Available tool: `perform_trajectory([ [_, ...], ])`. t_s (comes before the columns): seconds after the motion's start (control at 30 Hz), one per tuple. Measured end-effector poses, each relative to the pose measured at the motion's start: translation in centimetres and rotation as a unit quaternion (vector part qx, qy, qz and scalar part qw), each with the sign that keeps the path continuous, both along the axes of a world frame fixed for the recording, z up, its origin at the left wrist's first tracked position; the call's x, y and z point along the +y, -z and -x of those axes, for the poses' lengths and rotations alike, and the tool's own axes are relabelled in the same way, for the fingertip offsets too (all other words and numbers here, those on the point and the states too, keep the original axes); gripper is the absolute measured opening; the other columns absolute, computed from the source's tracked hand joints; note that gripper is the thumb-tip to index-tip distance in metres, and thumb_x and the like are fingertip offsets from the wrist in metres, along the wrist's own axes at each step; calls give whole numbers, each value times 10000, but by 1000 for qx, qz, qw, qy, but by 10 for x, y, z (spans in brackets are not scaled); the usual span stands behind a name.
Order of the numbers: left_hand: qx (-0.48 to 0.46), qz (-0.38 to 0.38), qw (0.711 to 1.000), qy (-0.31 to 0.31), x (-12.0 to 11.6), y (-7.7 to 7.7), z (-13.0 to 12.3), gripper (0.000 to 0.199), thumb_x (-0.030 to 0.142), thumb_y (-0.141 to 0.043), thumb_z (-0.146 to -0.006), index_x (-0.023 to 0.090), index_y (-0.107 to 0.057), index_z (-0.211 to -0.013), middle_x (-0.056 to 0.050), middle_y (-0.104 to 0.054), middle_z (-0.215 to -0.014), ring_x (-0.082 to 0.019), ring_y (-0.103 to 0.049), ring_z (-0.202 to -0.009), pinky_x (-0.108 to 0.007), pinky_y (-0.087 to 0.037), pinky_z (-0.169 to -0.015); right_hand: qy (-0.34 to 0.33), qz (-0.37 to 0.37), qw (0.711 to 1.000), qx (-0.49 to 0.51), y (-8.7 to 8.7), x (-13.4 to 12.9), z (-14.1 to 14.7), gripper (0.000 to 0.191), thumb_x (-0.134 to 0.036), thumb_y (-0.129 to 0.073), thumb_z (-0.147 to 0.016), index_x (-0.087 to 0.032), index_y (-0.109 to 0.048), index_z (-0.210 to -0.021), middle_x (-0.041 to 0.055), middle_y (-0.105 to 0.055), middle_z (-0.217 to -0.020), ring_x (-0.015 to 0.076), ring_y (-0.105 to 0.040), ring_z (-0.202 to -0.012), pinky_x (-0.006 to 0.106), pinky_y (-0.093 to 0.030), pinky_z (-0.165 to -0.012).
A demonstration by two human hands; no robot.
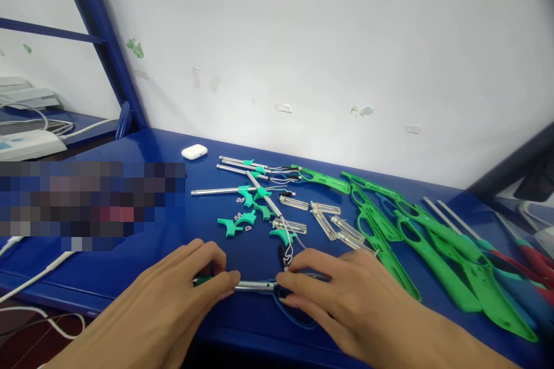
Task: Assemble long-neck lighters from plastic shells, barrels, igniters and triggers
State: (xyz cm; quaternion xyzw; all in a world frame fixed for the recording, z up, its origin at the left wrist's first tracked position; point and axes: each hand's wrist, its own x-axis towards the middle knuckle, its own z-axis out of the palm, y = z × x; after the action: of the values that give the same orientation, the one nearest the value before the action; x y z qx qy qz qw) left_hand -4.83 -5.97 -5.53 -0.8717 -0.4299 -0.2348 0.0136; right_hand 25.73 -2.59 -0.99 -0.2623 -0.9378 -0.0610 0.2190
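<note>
Near the table's front edge, my left hand (190,279) pinches the left part of a silver metal lighter tube (256,286). A dark green bit shows beside its fingers. My right hand (346,291) closes its fingertips on the tube's other end, where a blue plastic lighter handle half (296,318) is partly hidden under the fingers. Just above the right fingertips lie white wires and a small black igniter (283,256) from another tube (265,196). Several teal triggers (229,226) lie just beyond my hands.
Clear fuel reservoirs (324,223) and green handle halves (437,265) spread to the right. More metal tubes (220,191) lie behind. A white earbud case (194,151) sits near the wall. Red-and-blue lighters (530,259) are at far right, white cables (38,282) at left.
</note>
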Motion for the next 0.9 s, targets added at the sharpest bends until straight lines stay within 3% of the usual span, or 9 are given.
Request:
perform_trajectory([
  [0.13,20,26,999,-13,-2,-2,2,500,16,-451,-1031,338,-766,-1248,-17,-729,-1185,-175,-716,-976,-274,-591,-891,9,2,1000,-16,-1,0,0,536,-404,-269,-1268,-312,-792,-1190,-25,-841,-1088,120,-721,-644,347,-372,-454],
  [0.27,70,-43,997,-12,-7,-4,3,550,75,-524,-1040,378,-700,-1464,-6,-758,-1356,-229,-742,-1191,-379,-575,-1111,44,33,998,9,-17,3,-14,358,-436,-398,-1249,-356,-740,-1319,-34,-819,-1226,129,-806,-816,321,-460,-521],
  [0.33,70,-89,994,-2,-7,-4,-3,578,84,-549,-1048,380,-652,-1534,11,-747,-1443,-245,-709,-1311,-396,-516,-1198,70,73,994,36,-29,4,-28,248,-421,-505,-1223,-370,-747,-1247,-66,-822,-1158,126,-813,-854,290,-532,-606],
  [0.43,-5,-128,991,32,0,-5,-21,461,111,-509,-1126,322,-650,-1510,12,-752,-1419,-210,-680,-1329,-331,-487,-1187,112,125,986,15,-37,0,-49,201,-459,-593,-1185,-390,-776,-1135,-94,-827,-1050,137,-828,-856,276,-617,-737],
  [0.53,-46,-161,984,63,9,-5,-44,365,202,-408,-1213,287,-684,-1437,-4,-770,-1317,-192,-705,-1214,-322,-535,-1099,138,107,985,12,-25,-11,-59,347,-512,-499,-1208,-380,-812,-1136,-60,-848,-1035,152,-850,-822,268,-645,-686],
  [0.67,8,-145,988,60,15,-10,-62,353,241,-376,-1230,261,-698,-1373,-16,-798,-1221,-217,-763,-1070,-375,-628,-990,149,77,985,41,4,-25,-55,521,-512,-376,-1232,-324,-844,-1101,-15,-857,-1006,132,-832,-693,213,-649,-599],
  [0.8,-22,-100,994,47,14,-13,-66,411,258,-335,-1231,253,-744,-1201,-26,-793,-1086,-213,-770,-934,-339,-674,-836,161,92,981,57,19,-28,-48,474,-416,-415,-1230,-304,-858,-1105,11,-857,-1006,136,-821,-679,206,-689,-714],
  [0.9,-52,-90,994,43,14,-12,-68,447,274,-317,-1236,246,-757,-1158,-37,-787,-1059,-205,-772,-936,-307,-673,-802,159,102,980,66,21,-26,-48,457,-431,-429,-1227,-303,-845,-1090,10,-856,-1021,139,-835,-719,207,-695,-781],
])
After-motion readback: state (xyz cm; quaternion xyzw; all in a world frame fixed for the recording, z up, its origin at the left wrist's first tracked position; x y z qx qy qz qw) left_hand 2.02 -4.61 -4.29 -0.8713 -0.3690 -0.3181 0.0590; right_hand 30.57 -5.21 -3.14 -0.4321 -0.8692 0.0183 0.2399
